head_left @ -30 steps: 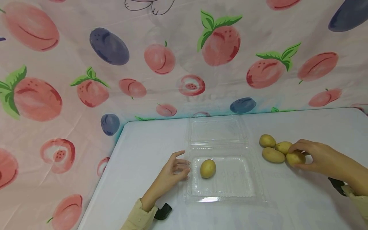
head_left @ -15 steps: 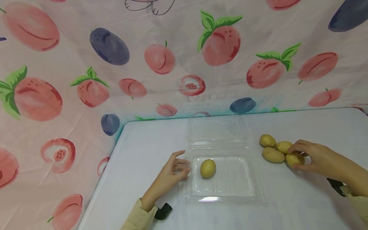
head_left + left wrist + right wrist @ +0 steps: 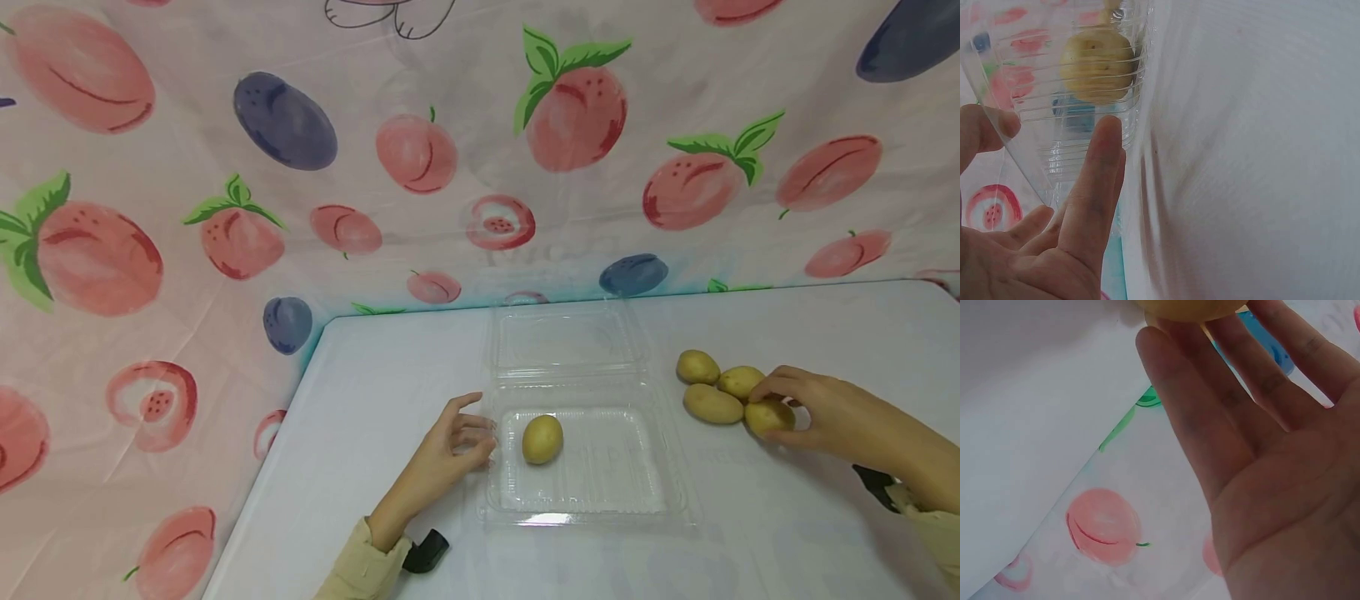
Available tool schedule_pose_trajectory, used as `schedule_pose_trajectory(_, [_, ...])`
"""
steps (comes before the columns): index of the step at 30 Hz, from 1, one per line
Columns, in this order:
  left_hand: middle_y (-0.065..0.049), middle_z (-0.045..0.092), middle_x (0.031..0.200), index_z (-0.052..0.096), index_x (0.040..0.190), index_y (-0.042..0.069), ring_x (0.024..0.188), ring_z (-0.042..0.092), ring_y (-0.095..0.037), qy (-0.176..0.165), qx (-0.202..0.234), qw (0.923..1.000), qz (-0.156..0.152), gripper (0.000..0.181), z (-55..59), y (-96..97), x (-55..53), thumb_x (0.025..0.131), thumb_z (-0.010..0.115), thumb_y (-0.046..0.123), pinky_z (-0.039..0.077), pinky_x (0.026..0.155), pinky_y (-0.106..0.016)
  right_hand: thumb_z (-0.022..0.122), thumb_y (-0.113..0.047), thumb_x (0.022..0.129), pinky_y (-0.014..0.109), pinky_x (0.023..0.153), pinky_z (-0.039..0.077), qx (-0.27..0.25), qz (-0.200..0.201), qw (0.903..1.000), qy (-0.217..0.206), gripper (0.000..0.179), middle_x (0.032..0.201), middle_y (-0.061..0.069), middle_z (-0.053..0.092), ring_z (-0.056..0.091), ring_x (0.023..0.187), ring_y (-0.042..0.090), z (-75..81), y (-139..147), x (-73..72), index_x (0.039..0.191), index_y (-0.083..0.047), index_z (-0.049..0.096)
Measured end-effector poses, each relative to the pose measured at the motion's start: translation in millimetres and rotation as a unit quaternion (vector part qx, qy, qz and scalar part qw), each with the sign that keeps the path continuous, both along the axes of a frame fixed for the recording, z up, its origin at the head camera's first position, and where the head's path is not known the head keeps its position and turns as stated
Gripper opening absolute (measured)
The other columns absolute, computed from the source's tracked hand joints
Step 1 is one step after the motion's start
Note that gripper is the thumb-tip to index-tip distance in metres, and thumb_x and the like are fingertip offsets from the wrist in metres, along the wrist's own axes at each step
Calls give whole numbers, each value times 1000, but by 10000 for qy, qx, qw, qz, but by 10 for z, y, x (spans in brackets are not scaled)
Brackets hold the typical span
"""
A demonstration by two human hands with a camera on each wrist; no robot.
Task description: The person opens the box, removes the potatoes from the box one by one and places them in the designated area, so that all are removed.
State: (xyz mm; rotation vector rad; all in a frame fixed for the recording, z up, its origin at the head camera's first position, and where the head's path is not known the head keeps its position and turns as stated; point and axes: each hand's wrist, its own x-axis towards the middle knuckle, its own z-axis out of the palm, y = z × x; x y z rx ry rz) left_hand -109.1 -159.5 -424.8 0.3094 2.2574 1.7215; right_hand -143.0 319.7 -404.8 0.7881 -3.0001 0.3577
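Note:
One potato (image 3: pixel 542 439) lies in the left part of the base of a clear plastic clamshell box (image 3: pixel 585 508), whose lid is folded back. At the box's left side is my left hand (image 3: pixel 450 446), its fingers loosely extended and touching the edge. Through the clear wall, the left wrist view shows the same potato (image 3: pixel 1097 65). Farther right, my right hand (image 3: pixel 832 412) grips another potato (image 3: pixel 768 419) between thumb and fingers. That potato rests on the table beside several others; only its lower edge (image 3: pixel 1194 307) shows in the right wrist view.
A white-covered table (image 3: pixel 750 533) carries everything. Loose potatoes lie grouped right of the box: one (image 3: pixel 697 367) at the back, one (image 3: pixel 741 383) beside it and one (image 3: pixel 712 405) in front. A fruit-print cloth (image 3: pixel 450 225) hangs behind.
Almost nothing differs. The right hand and its potato have shifted very slightly left; the left hand and the box stay in place.

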Motion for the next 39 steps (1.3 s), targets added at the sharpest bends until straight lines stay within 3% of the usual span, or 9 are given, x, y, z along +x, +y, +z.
schedule_pose_trajectory(10, [-21,56,131,28,153,13,116,61,-31,39,6,10000,-31,69,1,-2,-4,96,66,12,61,82,-31,90,-25,70,48,79,57,-7,-161,9997,-172,40,104,0,65,63,95,24,75,-55,7,102,-13,70])
schedule_pose_trajectory(19, [-22,55,131,29,152,12,117,61,-33,6,4,10000,-15,68,19,8,-1,96,66,11,61,82,-30,87,-27,76,57,89,53,-117,-387,9982,-444,36,109,3,64,61,104,29,133,-139,25,105,-14,70])
schedule_pose_trajectory(26, [-21,56,130,30,152,13,115,62,-30,19,4,10000,8,67,9,3,1,96,66,12,61,82,-30,85,-25,77,55,89,54,-138,-327,9984,-443,34,112,2,63,61,106,27,175,-194,34,106,-16,70])
schedule_pose_trajectory(35, [-20,56,131,29,152,15,115,62,-30,46,-37,10000,-5,67,-2,-4,1,96,66,12,61,82,-30,90,-22,70,35,80,58,-63,105,9993,362,38,106,-10,61,60,97,13,223,-263,59,104,-19,71])
schedule_pose_trajectory(39, [-20,56,131,29,153,14,116,61,-32,34,12,10000,-14,68,-6,-2,-2,96,66,12,61,81,-30,91,-21,70,32,79,57,-150,230,9989,383,40,106,-10,62,59,96,12,249,-311,57,105,-19,71])
